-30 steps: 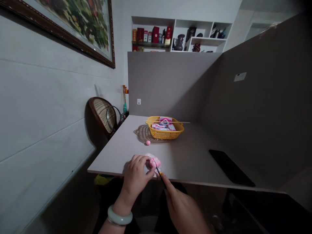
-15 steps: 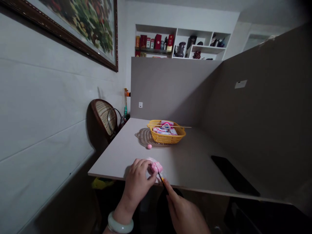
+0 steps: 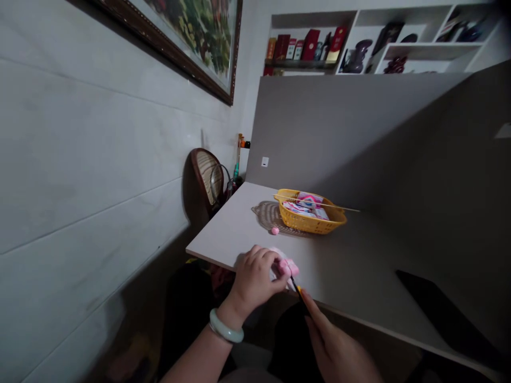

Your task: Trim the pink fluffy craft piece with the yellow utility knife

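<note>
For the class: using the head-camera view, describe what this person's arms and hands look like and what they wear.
The left hand and right hand are bare, without gloves, and no sleeve shows on either forearm. The left wrist wears a smooth, rounded pale green bangle, possibly jade.

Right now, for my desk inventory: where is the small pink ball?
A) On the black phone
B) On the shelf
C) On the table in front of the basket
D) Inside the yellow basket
C: the small pink ball lies on the tabletop, outside and in front of the yellow plastic basket.
</note>
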`<action>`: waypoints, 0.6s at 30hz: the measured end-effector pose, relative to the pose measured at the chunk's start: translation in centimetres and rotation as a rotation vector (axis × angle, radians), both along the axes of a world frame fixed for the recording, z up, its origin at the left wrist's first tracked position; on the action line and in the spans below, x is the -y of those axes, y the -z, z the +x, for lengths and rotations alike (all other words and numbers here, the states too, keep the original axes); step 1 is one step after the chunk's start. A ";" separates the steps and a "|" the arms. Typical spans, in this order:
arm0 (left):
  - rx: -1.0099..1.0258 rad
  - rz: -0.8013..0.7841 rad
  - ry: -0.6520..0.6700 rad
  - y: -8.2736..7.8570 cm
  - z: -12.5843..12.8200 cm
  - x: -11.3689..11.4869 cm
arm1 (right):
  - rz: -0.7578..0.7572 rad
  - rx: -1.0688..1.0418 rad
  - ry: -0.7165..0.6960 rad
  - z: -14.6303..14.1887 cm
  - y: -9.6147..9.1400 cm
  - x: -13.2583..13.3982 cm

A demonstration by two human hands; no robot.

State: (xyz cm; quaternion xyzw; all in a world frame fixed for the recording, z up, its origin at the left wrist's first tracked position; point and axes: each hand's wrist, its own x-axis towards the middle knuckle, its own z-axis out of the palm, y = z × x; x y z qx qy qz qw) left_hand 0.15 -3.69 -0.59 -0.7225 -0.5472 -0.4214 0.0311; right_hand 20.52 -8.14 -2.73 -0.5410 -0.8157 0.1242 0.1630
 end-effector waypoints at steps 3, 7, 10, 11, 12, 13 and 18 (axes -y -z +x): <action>-0.002 0.013 0.004 0.1 0.0 -0.1 | 0.034 -0.017 -0.022 -0.3 0.0 -0.2; 0.005 0.011 0.012 0.2 -0.1 -0.3 | 0.044 0.000 -0.011 -0.9 -0.7 -0.1; 0.005 0.008 0.017 0.2 -0.1 -0.5 | 0.017 0.031 0.020 -1.3 -1.3 0.0; 0.002 0.011 0.014 0.2 -0.1 -0.5 | 0.008 0.035 0.026 -1.4 -1.5 0.0; -0.002 0.015 0.010 0.2 -0.1 -0.6 | 0.003 0.036 0.030 -1.6 -1.6 0.1; -0.006 0.019 0.001 0.2 0.0 -0.6 | 0.004 0.037 0.031 -1.6 -1.7 0.1; -0.032 0.033 -0.042 0.1 0.1 -0.7 | 0.092 0.084 -0.007 -1.4 -1.4 0.3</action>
